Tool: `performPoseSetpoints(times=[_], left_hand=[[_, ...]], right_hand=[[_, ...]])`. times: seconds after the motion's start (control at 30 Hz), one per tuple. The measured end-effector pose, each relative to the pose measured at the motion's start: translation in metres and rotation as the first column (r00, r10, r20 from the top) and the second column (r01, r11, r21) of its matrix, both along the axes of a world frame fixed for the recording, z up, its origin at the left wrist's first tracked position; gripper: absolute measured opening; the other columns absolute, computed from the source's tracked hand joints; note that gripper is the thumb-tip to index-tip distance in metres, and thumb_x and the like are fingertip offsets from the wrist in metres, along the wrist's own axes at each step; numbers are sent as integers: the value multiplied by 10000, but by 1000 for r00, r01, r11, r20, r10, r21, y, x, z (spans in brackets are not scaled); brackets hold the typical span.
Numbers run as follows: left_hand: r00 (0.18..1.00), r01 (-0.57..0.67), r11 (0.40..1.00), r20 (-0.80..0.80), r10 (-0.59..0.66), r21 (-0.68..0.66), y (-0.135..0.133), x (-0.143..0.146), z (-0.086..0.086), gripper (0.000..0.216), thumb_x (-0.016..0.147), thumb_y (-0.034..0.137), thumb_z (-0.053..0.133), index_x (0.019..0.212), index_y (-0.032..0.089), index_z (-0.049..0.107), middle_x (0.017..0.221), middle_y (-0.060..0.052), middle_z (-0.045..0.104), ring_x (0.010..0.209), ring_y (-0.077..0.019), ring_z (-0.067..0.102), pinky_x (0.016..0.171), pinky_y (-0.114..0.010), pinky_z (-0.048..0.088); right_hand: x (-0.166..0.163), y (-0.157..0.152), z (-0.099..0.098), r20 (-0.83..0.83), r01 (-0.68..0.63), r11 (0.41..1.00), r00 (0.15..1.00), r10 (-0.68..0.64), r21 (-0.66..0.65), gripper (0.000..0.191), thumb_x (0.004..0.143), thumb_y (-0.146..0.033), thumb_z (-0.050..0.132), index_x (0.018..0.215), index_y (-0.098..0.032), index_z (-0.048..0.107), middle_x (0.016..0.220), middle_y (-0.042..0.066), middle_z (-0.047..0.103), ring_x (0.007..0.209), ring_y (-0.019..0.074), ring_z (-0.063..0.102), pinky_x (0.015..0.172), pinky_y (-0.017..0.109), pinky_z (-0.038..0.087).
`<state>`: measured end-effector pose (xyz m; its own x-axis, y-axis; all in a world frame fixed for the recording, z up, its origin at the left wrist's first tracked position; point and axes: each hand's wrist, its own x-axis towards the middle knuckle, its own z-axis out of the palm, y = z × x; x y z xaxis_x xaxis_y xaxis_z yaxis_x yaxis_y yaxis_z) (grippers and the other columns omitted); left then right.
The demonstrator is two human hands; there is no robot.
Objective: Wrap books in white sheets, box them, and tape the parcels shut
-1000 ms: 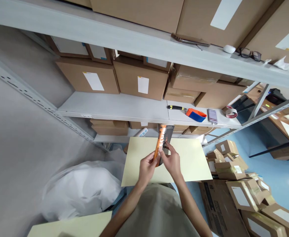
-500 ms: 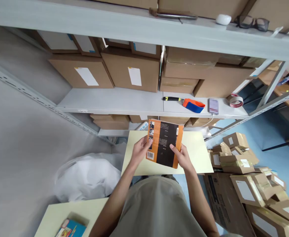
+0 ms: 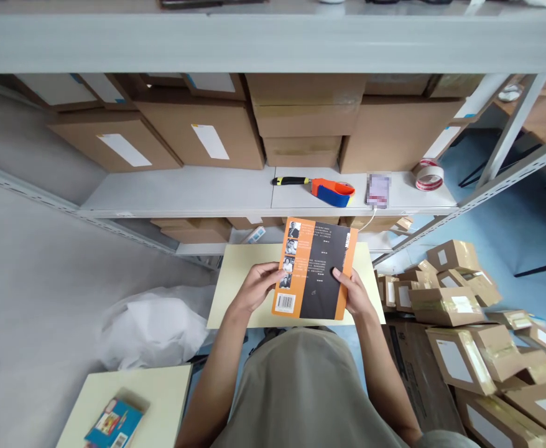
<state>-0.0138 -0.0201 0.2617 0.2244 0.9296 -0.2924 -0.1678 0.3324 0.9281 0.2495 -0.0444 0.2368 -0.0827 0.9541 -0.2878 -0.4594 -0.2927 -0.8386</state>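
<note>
An orange and black book (image 3: 314, 269) is held back cover up, its barcode at the lower left, above a pale yellow table top (image 3: 235, 280). My left hand (image 3: 257, 286) grips the book's left edge with the fingers curled on the cover. My right hand (image 3: 356, 292) holds the right edge, thumb on the black part of the cover. Both forearms reach up from my grey-green shirt at the bottom of the view.
A grey metal shelf (image 3: 184, 193) ahead carries brown cartons, an orange and blue tape dispenser (image 3: 331, 190), a knife with a yellow-black handle (image 3: 290, 181) and a tape roll (image 3: 429, 177). Taped parcels (image 3: 445, 305) are heaped at right. A white bag (image 3: 152, 333) lies at left; a blue book (image 3: 113, 424) rests on a second table.
The book has been turned from edge-on to flat, back cover facing me, and both hands have shifted to its side edges. My view has tilted down.
</note>
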Motion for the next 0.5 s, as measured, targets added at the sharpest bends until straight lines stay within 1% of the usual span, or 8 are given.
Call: performPoseSetpoints(times=[0.07, 0.1, 0.2, 0.27, 0.33, 0.4, 0.43, 0.5], left_hand=[[998, -50, 999, -41, 51, 22, 3, 21, 3, 517, 730, 588, 977, 971, 140, 881, 952, -118, 847, 879, -270, 782, 819, -355, 624], [995, -76, 996, -64, 79, 38, 5, 32, 4, 513, 745, 584, 967, 989, 139, 885, 955, -113, 849, 877, -264, 782, 820, -349, 626], [972, -124, 984, -184, 146, 124, 9, 64, 0, 504, 795, 581, 925, 1047, 145, 894, 961, -94, 857, 874, -263, 791, 799, -331, 634], [942, -128, 972, -284, 182, 199, 11, 87, -6, 478, 853, 569, 869, 1095, 157, 896, 1000, -80, 867, 895, -265, 807, 803, -322, 643], [910, -106, 962, -365, 196, 252, 8, 110, -16, 446, 909, 547, 805, 1143, 179, 895, 1058, -65, 874, 923, -268, 825, 829, -322, 652], [871, -68, 959, -453, 191, 274, 2, 130, -28, 408, 935, 525, 768, 1148, 203, 899, 1063, -55, 879, 937, -276, 837, 847, -328, 655], [845, -48, 961, -502, 184, 272, -2, 138, -34, 387, 935, 518, 766, 1135, 217, 903, 1047, -54, 881, 941, -283, 842, 851, -334, 656], [804, -6, 969, -576, 151, 247, -10, 151, -46, 353, 922, 510, 784, 1119, 246, 908, 1067, -60, 882, 977, -302, 847, 876, -357, 661]], right_hand=[[16, 9, -6, 92, 7, 999, 996, -11, 37, 645, 811, -671, 915, 1239, -207, 786, 1228, 124, 851, 1154, 371, 808, 993, 476, 686], [23, 14, -10, 167, 32, 997, 985, -42, 64, 664, 834, -691, 888, 1277, -210, 777, 1301, 134, 831, 1220, 380, 785, 1034, 492, 670], [38, 30, -29, 402, 135, 979, 897, -185, 150, 839, 817, -768, 853, 1429, -210, 722, 1525, 182, 715, 1410, 412, 681, 1132, 552, 613], [40, 36, -41, 458, 129, 980, 869, -187, 155, 943, 802, -809, 834, 1507, -203, 680, 1580, 214, 666, 1442, 424, 658, 1124, 571, 612], [36, 35, -47, 430, 33, 992, 899, -85, 125, 934, 829, -812, 805, 1527, -207, 669, 1560, 218, 681, 1375, 415, 711, 1054, 550, 649], [29, 30, -50, 406, -40, 991, 914, -15, 126, 830, 868, -765, 802, 1497, -235, 687, 1506, 175, 727, 1285, 384, 764, 983, 491, 673], [27, 27, -50, 412, -49, 989, 911, -13, 140, 749, 893, -732, 796, 1456, -246, 708, 1453, 145, 759, 1236, 362, 783, 952, 455, 674], [26, 22, -52, 451, -27, 984, 891, -56, 176, 552, 960, -680, 744, 1288, -236, 766, 1242, 97, 827, 1087, 311, 804, 878, 385, 658]])
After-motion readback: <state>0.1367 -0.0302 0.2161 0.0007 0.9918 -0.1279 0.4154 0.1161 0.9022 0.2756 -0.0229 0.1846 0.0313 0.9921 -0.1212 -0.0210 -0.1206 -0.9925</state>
